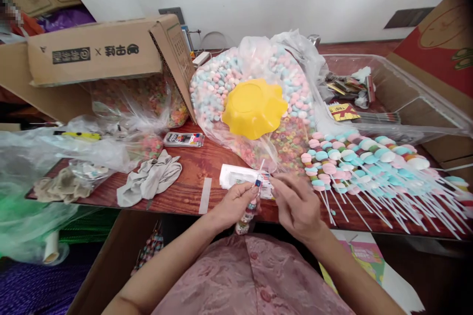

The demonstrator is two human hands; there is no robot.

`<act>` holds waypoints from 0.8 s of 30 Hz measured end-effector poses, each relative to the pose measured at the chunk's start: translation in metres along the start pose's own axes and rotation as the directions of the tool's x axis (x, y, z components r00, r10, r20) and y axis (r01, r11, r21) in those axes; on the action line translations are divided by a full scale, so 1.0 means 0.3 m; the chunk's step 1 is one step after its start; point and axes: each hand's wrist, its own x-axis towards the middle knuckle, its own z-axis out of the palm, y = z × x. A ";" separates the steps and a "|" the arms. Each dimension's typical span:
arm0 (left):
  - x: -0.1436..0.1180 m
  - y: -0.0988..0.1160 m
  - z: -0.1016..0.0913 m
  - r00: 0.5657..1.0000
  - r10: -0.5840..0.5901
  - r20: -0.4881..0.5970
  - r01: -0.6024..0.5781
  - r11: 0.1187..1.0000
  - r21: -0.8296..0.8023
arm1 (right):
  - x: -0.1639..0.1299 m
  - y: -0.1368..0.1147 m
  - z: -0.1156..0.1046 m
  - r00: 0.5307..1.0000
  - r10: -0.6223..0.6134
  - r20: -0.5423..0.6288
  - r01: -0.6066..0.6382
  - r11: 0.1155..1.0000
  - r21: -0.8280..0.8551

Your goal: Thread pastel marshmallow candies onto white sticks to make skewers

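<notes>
In the head view, the left hand (pixel 232 205) is low in the middle of the frame. Its thumb and fingers pinch a wrapped candy stick (pixel 248 212) near the neck. The candy hangs down and the thin white stick (pixel 262 164) points up, maybe so that the neck is easy to get at.

The right hand (pixel 297 206) is just beside it, with its fingers bent toward the neck. I cannot tell if they pinch anything, because that spot is too small and partly hidden.

A white packet (pixel 228 176) lies on the table (pixel 192 189) just past the hands, perhaps to be close by. At the right of the frame is a big pile of candy sticks (pixel 354 157). Most of their white ends point to the near edge, which likely makes them easy to grab.

In the upper middle, a yellow bowl (pixel 254 108) sits on a big clear bag of pink, white and blue candy (pixel 212 78). Little colored rings (pixel 291 142) show near it. A clear bin (pixel 406 74) at the upper right keeps small packs together. Gray gloves (pixel 153 177) lie at the left, away from the hands.
</notes>
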 end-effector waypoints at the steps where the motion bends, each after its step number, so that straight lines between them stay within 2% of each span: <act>1: -0.003 0.006 -0.008 0.996 -0.055 0.075 0.059 0.996 -0.061 | 0.004 0.010 -0.022 0.992 -0.105 0.076 0.109 0.993 -0.047; 2: -0.007 0.012 -0.015 0.980 -0.102 0.173 0.120 0.987 -0.102 | 0.009 0.018 -0.042 0.970 -0.188 0.154 0.201 0.977 -0.072; 4: -0.014 0.024 -0.028 0.909 -0.176 0.377 0.238 0.963 -0.123 | 0.017 0.022 -0.074 0.924 -0.286 0.252 0.311 0.949 -0.061; 6: -0.019 0.036 -0.040 0.815 -0.235 0.529 0.320 0.945 -0.072 | 0.023 0.016 -0.090 0.904 -0.328 0.274 0.345 0.939 -0.015; 7: -0.021 0.041 -0.045 0.778 -0.256 0.574 0.332 0.943 -0.030 | 0.024 0.010 -0.093 0.900 -0.328 0.287 0.341 0.940 0.007; 8: -0.024 0.046 -0.050 0.758 -0.268 0.594 0.316 0.949 0.026 | 0.024 0.005 -0.093 0.896 -0.309 0.318 0.320 0.947 0.021; 9: -0.029 0.051 -0.052 0.759 -0.270 0.593 0.258 0.960 0.107 | 0.023 0.001 -0.090 0.890 -0.271 0.367 0.282 0.959 0.026; 10: -0.036 0.055 -0.052 0.782 -0.256 0.569 0.155 0.963 0.221 | 0.021 -0.002 -0.085 0.880 -0.220 0.421 0.230 0.973 0.028; 11: -0.044 0.059 -0.049 0.824 -0.227 0.520 0.024 0.930 0.368 | 0.018 -0.002 -0.078 0.869 -0.157 0.470 0.163 0.986 0.028; 12: -0.054 0.062 -0.043 0.871 -0.182 0.457 -0.104 0.840 0.532 | 0.014 -0.002 -0.071 0.855 -0.093 0.510 0.090 0.995 0.031; 13: -0.063 0.064 -0.036 0.911 -0.126 0.392 -0.197 0.703 0.683 | 0.010 -0.001 -0.062 0.837 -0.040 0.546 0.022 0.999 0.040; 14: -0.072 0.065 -0.028 0.939 -0.071 0.335 -0.242 0.555 0.796 | 0.007 -0.001 -0.054 0.821 0.001 0.570 -0.034 0.998 0.047; 15: -0.077 0.065 -0.021 0.956 -0.027 0.292 -0.250 0.444 0.860 | 0.004 -0.004 -0.048 0.813 0.036 0.580 -0.073 0.996 0.040; 16: -0.080 0.064 -0.016 0.965 0.006 0.261 -0.242 0.402 0.883 | 0.002 -0.010 -0.043 0.821 0.065 0.567 -0.089 0.996 0.014; 17: -0.079 0.063 -0.015 0.968 0.031 0.247 -0.236 0.436 0.868 | 0.001 -0.020 -0.040 0.846 0.080 0.528 -0.077 0.997 -0.028; 18: -0.076 0.060 -0.018 0.969 0.048 0.244 -0.232 0.534 0.813 | 0.000 -0.034 -0.040 0.881 0.073 0.468 -0.042 0.996 -0.076; 20: -0.066 0.049 -0.034 0.966 0.005 0.257 -0.156 0.807 0.569 | -0.006 -0.064 -0.042 0.935 -0.004 0.355 0.058 0.988 -0.143; 21: -0.062 0.040 -0.046 0.957 -0.068 0.282 -0.053 0.915 0.399 | -0.011 -0.078 -0.044 0.943 -0.053 0.329 0.105 0.984 -0.144; 22: -0.059 0.030 -0.058 0.931 -0.161 0.327 0.086 0.969 0.233 | -0.018 -0.090 -0.044 0.942 -0.094 0.324 0.141 0.982 -0.126; 24: -0.059 0.010 -0.081 0.831 -0.329 0.449 0.357 0.934 0.024 | -0.037 -0.104 -0.040 0.926 -0.148 0.348 0.181 0.981 -0.064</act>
